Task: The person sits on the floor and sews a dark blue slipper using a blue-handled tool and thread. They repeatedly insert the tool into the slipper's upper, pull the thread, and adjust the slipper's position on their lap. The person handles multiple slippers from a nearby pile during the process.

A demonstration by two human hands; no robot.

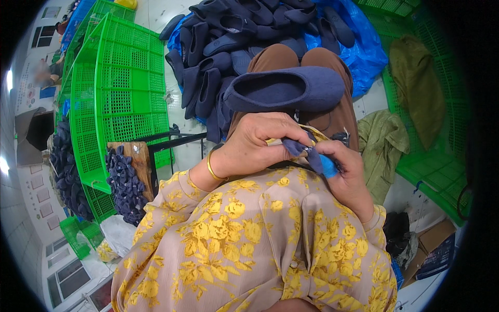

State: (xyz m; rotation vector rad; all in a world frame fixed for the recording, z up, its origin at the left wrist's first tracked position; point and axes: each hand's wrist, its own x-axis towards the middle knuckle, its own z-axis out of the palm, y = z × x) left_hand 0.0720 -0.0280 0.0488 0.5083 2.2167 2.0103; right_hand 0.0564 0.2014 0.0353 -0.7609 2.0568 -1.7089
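1. Left hand [254, 143] and right hand [343, 169] pinch a small navy fabric piece [293, 147], just toward three o'clock from centre.
2. Twelve o'clock: blue plastic sheet [368, 57], heaped with navy slippers [223, 44].
3. Between two and three: green crate [436, 179] bearing olive cloth [416, 83].

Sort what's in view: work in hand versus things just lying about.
Seemingly in use:
small dark blue fabric piece, held by left hand and right hand
nearest dark blue shoe
shoe pile
heap of small pieces, left

Seemingly just lying about:
green crates
olive cloths
cardboard box
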